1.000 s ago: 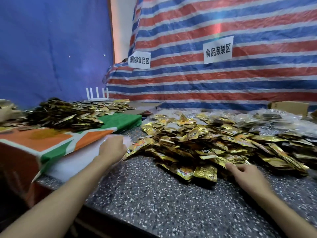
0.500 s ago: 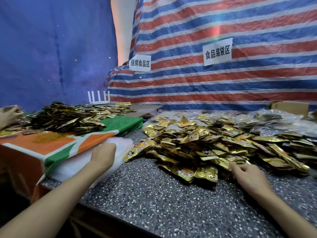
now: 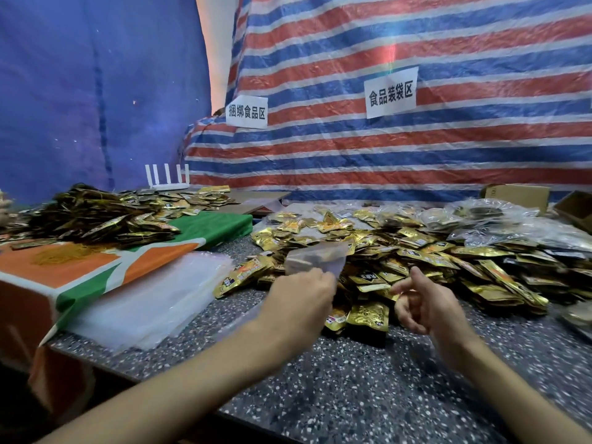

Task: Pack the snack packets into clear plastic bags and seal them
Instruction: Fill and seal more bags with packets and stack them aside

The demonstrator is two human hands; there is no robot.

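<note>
The left grip (image 3: pixel 298 302) pinches a clear bag (image 3: pixel 315 259), raised at its 12 o'clock over the packets (image 3: pixel 416 248). The right grip (image 3: pixel 426 306), at 3 o'clock, hangs loosely curled, empty, above the surface (image 3: pixel 352 379).

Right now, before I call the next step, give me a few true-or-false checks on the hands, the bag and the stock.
1. The left hand holds a clear plastic bag up over the pile of gold packets. True.
2. The right hand grips a gold packet. False: it holds nothing, its fingers loosely curled beside the bag.
3. The stack of spare clear bags lies to the right of the pile. False: it lies to the left of it, against the orange and green cloth.
4. Filled clear bags lie at the far right, behind the pile. True.
</note>
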